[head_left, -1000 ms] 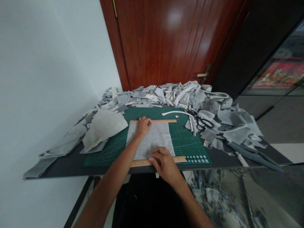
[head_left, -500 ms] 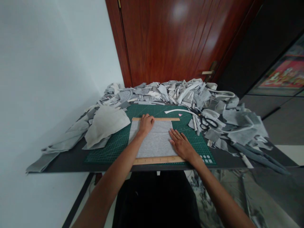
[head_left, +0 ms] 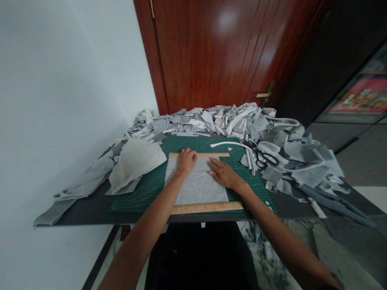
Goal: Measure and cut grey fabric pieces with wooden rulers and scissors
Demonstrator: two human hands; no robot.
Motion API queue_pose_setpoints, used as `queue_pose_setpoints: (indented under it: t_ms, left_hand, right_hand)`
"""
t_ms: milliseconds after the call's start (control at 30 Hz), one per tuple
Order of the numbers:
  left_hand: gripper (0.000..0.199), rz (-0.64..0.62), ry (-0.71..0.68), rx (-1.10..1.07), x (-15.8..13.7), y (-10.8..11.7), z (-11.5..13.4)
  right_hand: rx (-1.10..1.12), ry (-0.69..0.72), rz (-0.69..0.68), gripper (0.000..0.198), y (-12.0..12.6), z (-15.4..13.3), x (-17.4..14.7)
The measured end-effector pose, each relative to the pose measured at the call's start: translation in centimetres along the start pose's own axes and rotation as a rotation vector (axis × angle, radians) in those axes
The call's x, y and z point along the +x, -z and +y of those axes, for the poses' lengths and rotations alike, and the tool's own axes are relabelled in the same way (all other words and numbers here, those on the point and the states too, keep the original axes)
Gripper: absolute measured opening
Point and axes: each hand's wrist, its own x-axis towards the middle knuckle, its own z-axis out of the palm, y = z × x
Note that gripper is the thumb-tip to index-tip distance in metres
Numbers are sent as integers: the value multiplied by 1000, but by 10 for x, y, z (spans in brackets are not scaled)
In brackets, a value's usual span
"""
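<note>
A flat grey piece of cloth (head_left: 199, 187) lies on the green cutting mat (head_left: 136, 201). Across its far edge runs a thin wooden ruler (head_left: 215, 154), and my left hand (head_left: 186, 160) is closed on this with curled fingers. My right hand (head_left: 224, 173) rests on the cloth's upper right part, palm down, fingers stretched out and apart. Along the near edge of the cloth lies a second, wider wooden ruler (head_left: 208, 208). Black-handled scissors (head_left: 262, 156) sit to the right of the mat's middle, among scraps.
Heaped grey and white scraps (head_left: 208, 119) line the table's back, with more cloth pieces (head_left: 308, 157) at right. A large pale cloth piece (head_left: 136, 161) overlaps the mat's left side. A curved white strip (head_left: 226, 143) and small pink piece (head_left: 230, 149) lie on the mat.
My right hand has slid away from me and slightly left, from the cloth's lower right edge to its upper right part. The left hand stays at the far ruler.
</note>
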Motion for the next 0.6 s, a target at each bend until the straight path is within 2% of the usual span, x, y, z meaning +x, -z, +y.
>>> queue_pose_setpoints:
  t_ms: [100,200,267,367,467,600]
  left_hand:
    - [17,-2,3,-4,0,-1,-1]
    - [17,-3,4,-15,1,-2,-2]
    - [17,-5,-1,-22,2,-2,-3]
    - [16,-13,-17,-25,2,0,-5]
    - [17,-38,-48,-26,4,2,-11]
    - [18,-82,-93,-44,9,1,-21]
  right_hand:
    - [-10,-1,-104,57,0,11,3]
    - [36,9,-151,49,15,20,15]
    - [68,10,-102,40,28,24,31]
    - [93,9,53,33,37,31,58]
    - [106,-5,139,28,27,38,75]
    - [116,-17,132,24,6,47,78]
